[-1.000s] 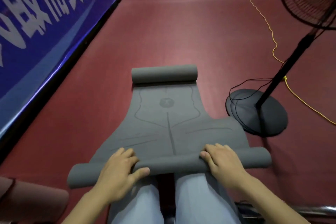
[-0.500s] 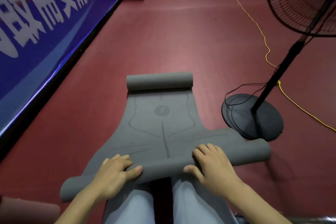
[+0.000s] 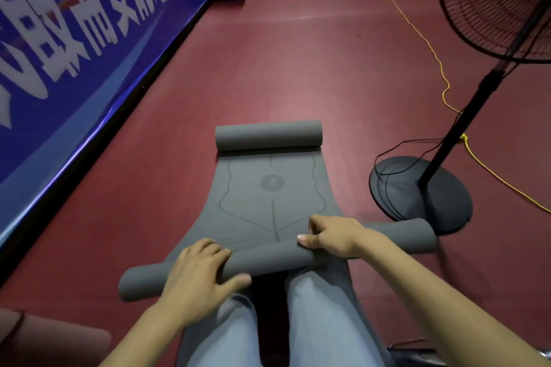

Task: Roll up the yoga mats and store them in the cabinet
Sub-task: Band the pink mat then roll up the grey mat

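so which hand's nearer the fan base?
Right. The right hand grips the mat roll toward its fan end, just left of the fan base. The left hand grips the roll toward its far end.

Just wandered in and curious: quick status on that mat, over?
Left hand and right hand both grip the near roll of the grey yoga mat. Far end curled, middle flat. Fan base close beside the roll's right end.
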Tool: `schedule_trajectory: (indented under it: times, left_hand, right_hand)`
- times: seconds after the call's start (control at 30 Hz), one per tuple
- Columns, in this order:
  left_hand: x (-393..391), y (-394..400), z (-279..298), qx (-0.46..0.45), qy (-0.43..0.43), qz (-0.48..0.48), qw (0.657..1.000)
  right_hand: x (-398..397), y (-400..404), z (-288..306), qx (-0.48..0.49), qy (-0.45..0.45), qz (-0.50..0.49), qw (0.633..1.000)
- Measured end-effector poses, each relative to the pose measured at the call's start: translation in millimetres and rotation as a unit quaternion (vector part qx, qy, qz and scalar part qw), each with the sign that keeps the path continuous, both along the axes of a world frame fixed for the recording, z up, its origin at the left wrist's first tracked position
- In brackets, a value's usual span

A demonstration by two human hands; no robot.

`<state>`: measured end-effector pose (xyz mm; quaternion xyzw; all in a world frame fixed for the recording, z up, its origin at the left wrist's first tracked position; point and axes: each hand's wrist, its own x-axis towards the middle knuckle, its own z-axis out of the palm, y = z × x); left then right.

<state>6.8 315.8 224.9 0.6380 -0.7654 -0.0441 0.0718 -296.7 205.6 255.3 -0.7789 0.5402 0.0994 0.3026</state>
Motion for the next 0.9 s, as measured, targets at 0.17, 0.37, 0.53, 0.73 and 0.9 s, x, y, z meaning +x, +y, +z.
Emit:
schedule_trajectory:
  times: [0.17,0.37,0.53,0.73,0.9]
  left_hand:
    - [-16,13,-31,-0.059,-0.034,0.042,0.997]
    - [-22,-8,-26,0.009,-0.071,0.069,0.995]
    - [-25,-29,-12,0.075,-0.111,0.105,0.985]
    - [-29,3,11,0.047,-0.088,0.073,0.992]
    - [-39,64,11,0.048,-0.102,-0.007,0.994]
  right_hand:
    - [6,18,-5,-0.103,-0.044,0.019,0.993]
    - [25,47,-4,-0.248,0.111,0.11,0.956]
    - [28,52,-20,-0.274,0.097,0.044,0.956]
    - [3,77,-17,-0.321,0.058,0.071,0.943]
    - [-19,141,-20,-0.339,0.014,0.086,0.937]
